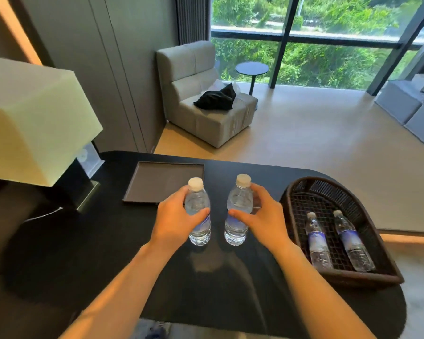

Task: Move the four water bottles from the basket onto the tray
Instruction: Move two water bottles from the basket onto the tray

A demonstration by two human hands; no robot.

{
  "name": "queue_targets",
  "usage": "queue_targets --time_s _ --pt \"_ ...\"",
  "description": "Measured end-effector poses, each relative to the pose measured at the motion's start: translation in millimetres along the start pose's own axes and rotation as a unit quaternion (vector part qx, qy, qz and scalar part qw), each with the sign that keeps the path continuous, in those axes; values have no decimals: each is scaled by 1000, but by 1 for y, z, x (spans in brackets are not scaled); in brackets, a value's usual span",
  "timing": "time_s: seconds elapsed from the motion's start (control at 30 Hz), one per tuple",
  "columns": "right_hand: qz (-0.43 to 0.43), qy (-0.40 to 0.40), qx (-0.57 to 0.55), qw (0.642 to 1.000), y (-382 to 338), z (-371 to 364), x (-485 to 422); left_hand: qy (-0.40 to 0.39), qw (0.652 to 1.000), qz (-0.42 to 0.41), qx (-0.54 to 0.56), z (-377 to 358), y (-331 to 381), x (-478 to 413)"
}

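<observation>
My left hand (pixel 174 216) grips one clear water bottle (pixel 197 204) with a white cap, held upright above the black table. My right hand (pixel 262 216) grips a second upright bottle (pixel 239 204) beside it. Both are near the table's middle, between the tray and the basket. The dark rectangular tray (pixel 162 178) lies flat at the far left of the table, with nothing on it. The dark wicker basket (pixel 301 189) stands at the right and holds two more bottles lying down, one on the left (pixel 317 241) and one on the right (pixel 353 242).
A table lamp with a pale square shade (pixel 30 123) stands at the left, its base (pixel 83 192) next to the tray. The black table (pixel 108 253) has a rounded right end. Beyond it are a grey armchair (pixel 206 94) and a small round side table (pixel 252 69).
</observation>
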State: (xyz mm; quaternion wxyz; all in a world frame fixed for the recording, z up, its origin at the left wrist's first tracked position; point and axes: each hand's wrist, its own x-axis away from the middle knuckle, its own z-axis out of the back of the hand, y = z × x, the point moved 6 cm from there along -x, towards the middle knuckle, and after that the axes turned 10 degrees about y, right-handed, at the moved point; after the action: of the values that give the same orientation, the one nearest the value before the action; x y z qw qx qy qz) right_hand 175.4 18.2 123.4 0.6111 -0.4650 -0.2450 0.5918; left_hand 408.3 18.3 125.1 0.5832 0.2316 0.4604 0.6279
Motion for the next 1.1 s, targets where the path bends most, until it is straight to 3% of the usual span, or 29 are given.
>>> queue_targets --time_s 0.13,0.3,0.67,1.1 --pt "-18 -21 -5 1000 -7 -67 -32 26 999 -20 -42 37 -47 -45" --pt "-62 -39 4 997 -11 -160 -83 34 996 16 -81 63 -114 -119" --pt "-86 -50 22 995 13 -348 -192 12 995 16 -102 57 -248 -280" --pt "-44 -25 38 998 43 -435 -265 47 997 -7 -66 31 -310 -361"
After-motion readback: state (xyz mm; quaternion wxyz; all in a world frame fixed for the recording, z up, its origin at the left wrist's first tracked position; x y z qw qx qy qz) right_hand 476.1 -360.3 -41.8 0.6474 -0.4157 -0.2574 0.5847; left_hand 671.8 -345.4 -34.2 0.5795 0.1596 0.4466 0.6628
